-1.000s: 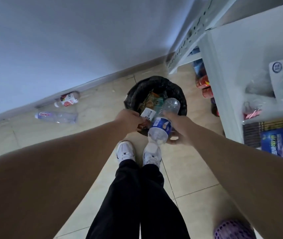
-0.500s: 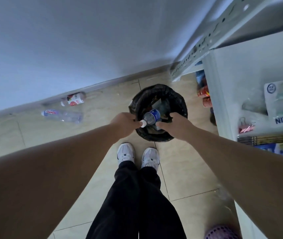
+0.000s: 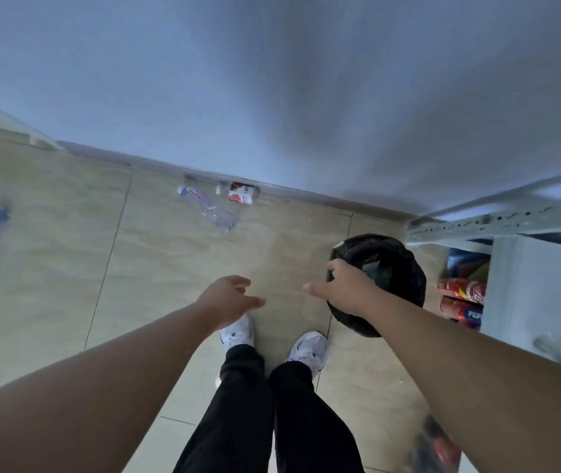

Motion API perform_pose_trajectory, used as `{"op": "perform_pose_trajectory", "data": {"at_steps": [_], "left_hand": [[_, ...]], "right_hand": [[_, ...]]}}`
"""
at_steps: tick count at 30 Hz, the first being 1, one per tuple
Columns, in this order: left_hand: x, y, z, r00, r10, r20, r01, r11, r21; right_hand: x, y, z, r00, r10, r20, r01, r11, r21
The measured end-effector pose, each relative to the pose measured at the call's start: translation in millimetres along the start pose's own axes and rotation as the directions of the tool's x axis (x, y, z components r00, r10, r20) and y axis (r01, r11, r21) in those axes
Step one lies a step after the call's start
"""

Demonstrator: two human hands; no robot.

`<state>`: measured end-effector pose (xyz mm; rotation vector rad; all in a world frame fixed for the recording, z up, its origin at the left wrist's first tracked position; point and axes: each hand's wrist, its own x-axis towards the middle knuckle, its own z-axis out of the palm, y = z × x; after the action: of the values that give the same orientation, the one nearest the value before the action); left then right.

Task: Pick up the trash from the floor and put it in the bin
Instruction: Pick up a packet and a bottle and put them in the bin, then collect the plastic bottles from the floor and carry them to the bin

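Both the left hand (image 3: 229, 297) and right hand (image 3: 344, 288) were held empty, fingers spread apart, beside the bin (image 3: 405, 268), seemingly freed for the clear bottle (image 3: 209, 208) lying near the wall.

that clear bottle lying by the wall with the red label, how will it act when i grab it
The clear plastic bottle looks empty and see-through, so it is probably very light. Its walls look thin and may crumple or crackle under a firm squeeze. It lies on its side on smooth floor tiles, so a nudge would likely roll or skid it toward the small red-labelled bottle.
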<state>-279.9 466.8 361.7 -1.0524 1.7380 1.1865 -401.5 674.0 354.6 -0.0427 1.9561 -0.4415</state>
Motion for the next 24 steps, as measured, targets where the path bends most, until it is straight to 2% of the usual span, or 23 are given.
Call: {"op": "perform_pose_trajectory", "data": {"at_steps": [6, 13, 20, 24], "left_hand": [[-39, -97, -63, 0.991, -0.106, -0.075, 0.088, 0.973, -0.213], [-65, -195, -132, 0.979, -0.154, -0.133, 0.088, 0.91, -0.406], [-97, -289, -218, 0.959, -0.22, -0.179, 0.111, 0.872, -0.477], [-103, -334, -272, 0.939, -0.284, -0.194, 0.165, 0.867, -0.47]], "right_hand": [[-3, -84, 48, 0.996, -0.044, 0.073, 0.056, 0.984, -0.17], [-2, -174, 111, 0.992, -0.067, 0.104, 0.094, 0.953, -0.288], [-6, -275, 178, 0.988, -0.133, 0.08, 0.154, 0.905, -0.396], [2, -333, 213, 0.982, -0.155, 0.112, 0.186, 0.906, -0.381]]}}
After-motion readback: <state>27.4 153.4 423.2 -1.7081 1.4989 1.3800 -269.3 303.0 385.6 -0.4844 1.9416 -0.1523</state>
